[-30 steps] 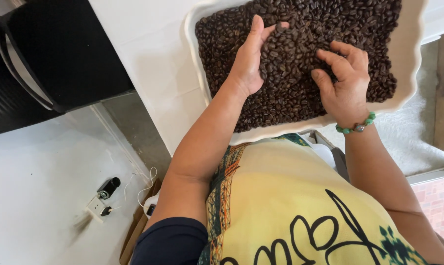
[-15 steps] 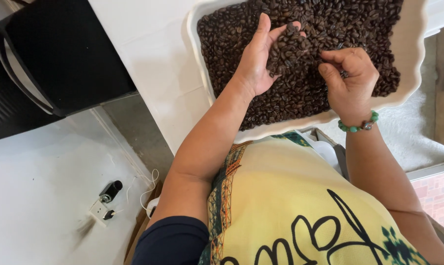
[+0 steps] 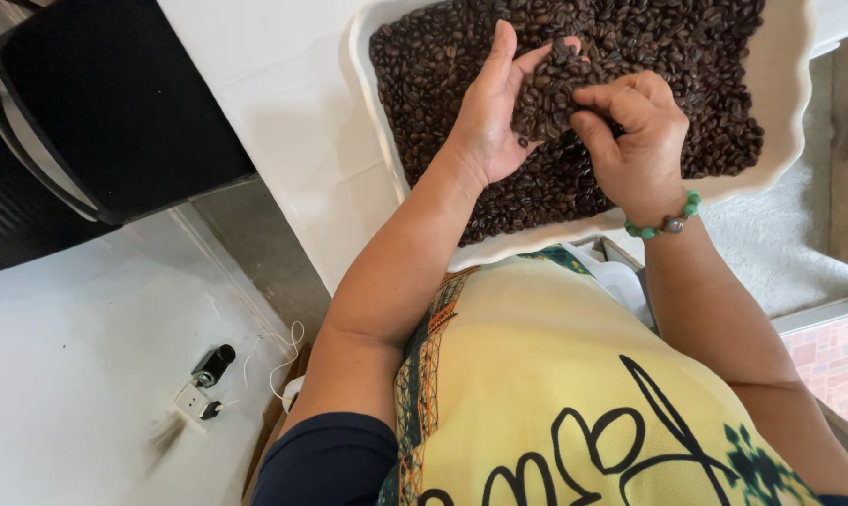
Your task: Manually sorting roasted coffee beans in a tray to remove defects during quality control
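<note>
Dark roasted coffee beans [image 3: 544, 89] sit heaped in the cupped left hand [image 3: 499, 108], palm up, fingers pointing away from the person. Touching that heap, the right hand [image 3: 635, 141] has its fingertips pressed together, pinching beans. Both hover over the white scallop-edged tray [image 3: 789, 112] full of beans, its long axis running left to right on the white table [image 3: 274, 112].

1 view only, head-worn. It looks steeply down from above over the wearer's chest and forearms onto the white tabletop [image 3: 283, 141], at close range. The floor [image 3: 77, 375] shows lower left. No 2nd view shares the scene.
</note>
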